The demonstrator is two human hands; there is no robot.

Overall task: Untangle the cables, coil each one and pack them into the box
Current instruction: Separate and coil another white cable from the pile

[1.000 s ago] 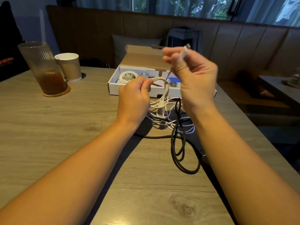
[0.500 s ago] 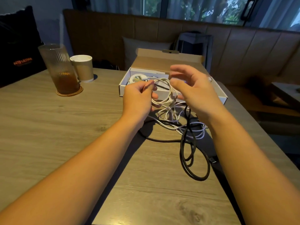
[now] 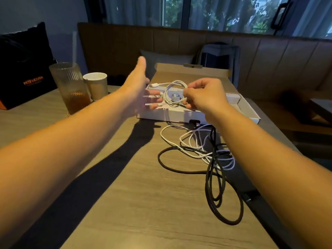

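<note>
Glass (image 3: pixel 70 87) and paper cup (image 3: pixel 96 85) sit at the box (image 3: pixel 179 115)'s 9 o'clock, left hand (image 3: pixel 136 90) between, fingers spread, holding nothing; right hand (image 3: pixel 206 96) pinches coiled white cable (image 3: pixel 175 87) over it. Tangled cables (image 3: pixel 212 155) at 6 o'clock, near table (image 3: pixel 125 203)'s right edge.

Wooden table (image 3: pixel 143 203); brown padded bench (image 3: pixel 269 56) behind; curtained windows (image 3: pixel 215 13); dim light.
</note>
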